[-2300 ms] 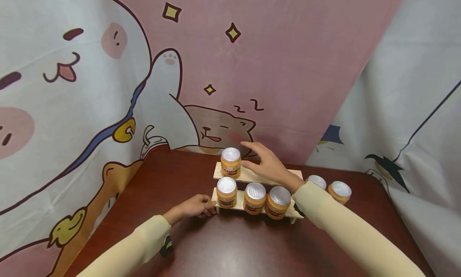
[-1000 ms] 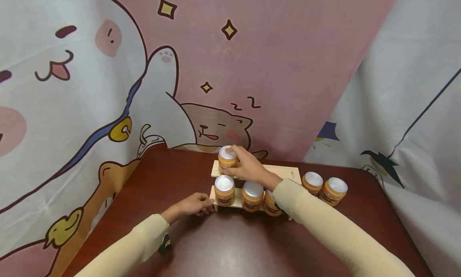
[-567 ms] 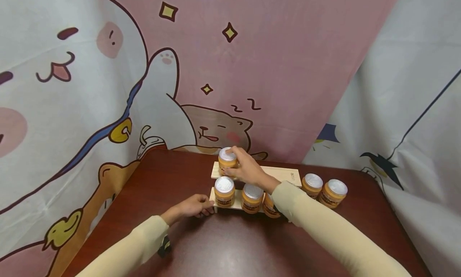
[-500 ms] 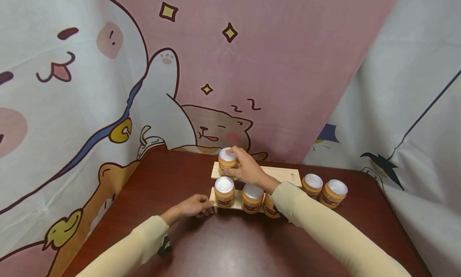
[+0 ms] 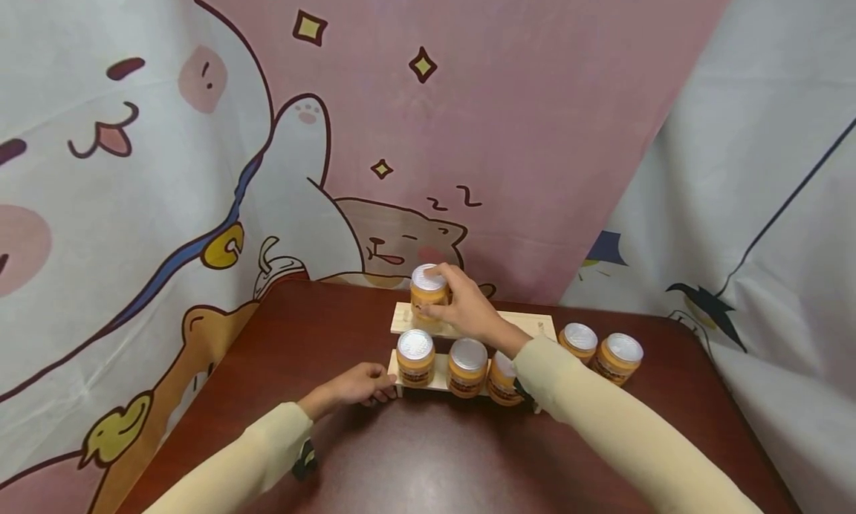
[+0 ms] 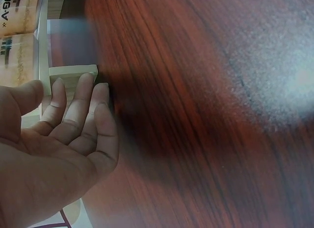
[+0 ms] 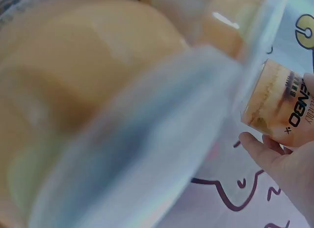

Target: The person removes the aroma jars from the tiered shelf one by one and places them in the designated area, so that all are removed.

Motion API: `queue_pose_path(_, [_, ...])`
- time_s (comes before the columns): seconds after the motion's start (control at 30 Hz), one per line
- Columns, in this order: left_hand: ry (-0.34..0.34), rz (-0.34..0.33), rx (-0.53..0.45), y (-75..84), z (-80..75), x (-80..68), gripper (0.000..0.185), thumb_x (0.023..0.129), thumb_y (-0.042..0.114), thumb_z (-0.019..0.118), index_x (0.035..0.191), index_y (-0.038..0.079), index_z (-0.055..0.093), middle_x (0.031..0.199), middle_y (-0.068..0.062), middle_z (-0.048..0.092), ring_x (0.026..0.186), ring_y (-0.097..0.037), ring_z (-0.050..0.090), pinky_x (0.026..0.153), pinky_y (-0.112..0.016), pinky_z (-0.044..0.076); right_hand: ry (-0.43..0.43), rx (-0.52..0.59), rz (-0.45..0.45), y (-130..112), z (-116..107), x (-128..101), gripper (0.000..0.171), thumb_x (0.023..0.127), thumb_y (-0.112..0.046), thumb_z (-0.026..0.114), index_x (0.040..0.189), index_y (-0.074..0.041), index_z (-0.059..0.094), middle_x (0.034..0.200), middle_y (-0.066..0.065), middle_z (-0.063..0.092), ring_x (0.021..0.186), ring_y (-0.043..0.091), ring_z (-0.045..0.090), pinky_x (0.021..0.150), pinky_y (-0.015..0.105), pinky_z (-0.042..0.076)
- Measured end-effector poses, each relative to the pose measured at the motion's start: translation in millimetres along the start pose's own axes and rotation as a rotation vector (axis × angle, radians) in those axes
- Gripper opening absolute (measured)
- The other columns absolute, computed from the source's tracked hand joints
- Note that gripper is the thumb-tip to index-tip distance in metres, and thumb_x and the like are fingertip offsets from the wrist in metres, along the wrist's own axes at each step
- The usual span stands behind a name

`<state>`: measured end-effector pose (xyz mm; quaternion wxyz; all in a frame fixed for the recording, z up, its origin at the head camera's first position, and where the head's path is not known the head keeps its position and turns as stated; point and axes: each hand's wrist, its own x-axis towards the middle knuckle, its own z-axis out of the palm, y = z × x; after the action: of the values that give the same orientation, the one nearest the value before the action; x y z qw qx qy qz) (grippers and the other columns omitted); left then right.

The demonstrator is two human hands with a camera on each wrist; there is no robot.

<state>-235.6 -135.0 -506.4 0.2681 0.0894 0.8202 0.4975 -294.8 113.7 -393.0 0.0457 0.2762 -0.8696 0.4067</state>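
Note:
In the head view a two-tier wooden rack stands on the table. My right hand grips an orange jar with a silver lid, held just over the upper tier near its left end. The right wrist view shows this jar between the thumb and fingers of the right hand, its label turned sideways. At the lower tier's left end my left hand pinches the board. In the left wrist view the left hand has its fingertips at a rack leg.
Three similar jars stand on the lower tier: a left jar, a middle jar and a right jar partly behind the right sleeve. Two more jars are at the rack's right. A cartoon-printed cloth hangs behind the dark table.
My right hand came in from the right, took hold of the upper-tier jar and has lifted it a little, slightly rightward. The left hand stays at the rack's end.

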Motion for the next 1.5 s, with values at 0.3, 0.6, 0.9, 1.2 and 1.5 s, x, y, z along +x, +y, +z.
queue_pose_path(0.3, [0.004, 0.003, 0.001, -3.1, 1.6, 1.2, 0.036, 0.104, 0.028, 0.053, 0.100, -0.007, 0.060, 0.103, -0.022, 0.073, 0.091, -0.027, 0.070, 0.067, -0.034, 0.051, 0.098, 0.020, -0.013, -4, -26, -6, 0.056, 0.084, -0.017, 0.083, 0.131, -0.011, 0.053, 0.131, 0.014, 0.054, 0.102, 0.027, 0.057, 0.082, 0.041, 0.051])
queue_pose_path(0.6, [0.015, -0.005, -0.011, -0.2, 1.7, 0.3, 0.035, 0.104, 0.028, 0.054, 0.099, -0.007, 0.059, 0.103, -0.023, 0.073, 0.090, -0.027, 0.070, 0.067, -0.034, 0.051, 0.162, 0.024, 0.008, 4, -57, -21, 0.057, 0.084, -0.016, 0.082, 0.132, -0.011, 0.052, 0.130, 0.014, 0.054, 0.100, 0.028, 0.058, 0.080, 0.043, 0.051])
queue_pose_path(0.9, [0.005, 0.000, -0.002, -1.5, 1.9, -0.1, 0.036, 0.105, 0.027, 0.053, 0.100, -0.008, 0.059, 0.104, -0.023, 0.073, 0.090, -0.027, 0.070, 0.067, -0.033, 0.051, 0.177, 0.018, 0.023, 16, -76, -39, 0.058, 0.086, -0.015, 0.080, 0.135, -0.011, 0.050, 0.131, 0.015, 0.053, 0.103, 0.030, 0.060, 0.081, 0.045, 0.053])
queue_pose_path(1.2, [0.011, -0.009, 0.004, 0.2, 3.0, -2.5, 0.035, 0.105, 0.027, 0.051, 0.100, -0.007, 0.059, 0.105, -0.024, 0.072, 0.093, -0.029, 0.070, 0.069, -0.036, 0.052, 0.209, -0.067, 0.022, 19, -91, -55, 0.058, 0.086, -0.016, 0.080, 0.136, -0.011, 0.050, 0.127, 0.015, 0.055, 0.093, 0.027, 0.058, 0.073, 0.034, 0.050])
queue_pose_path(1.5, [0.005, 0.002, -0.001, 0.6, 3.7, -1.7, 0.035, 0.105, 0.026, 0.052, 0.100, -0.008, 0.059, 0.104, -0.024, 0.072, 0.091, -0.028, 0.069, 0.068, -0.034, 0.051, 0.213, -0.030, 0.076, 18, -109, -75, 0.061, 0.087, -0.019, 0.080, 0.139, -0.012, 0.048, 0.129, 0.015, 0.053, 0.092, 0.027, 0.060, 0.069, 0.025, 0.052])
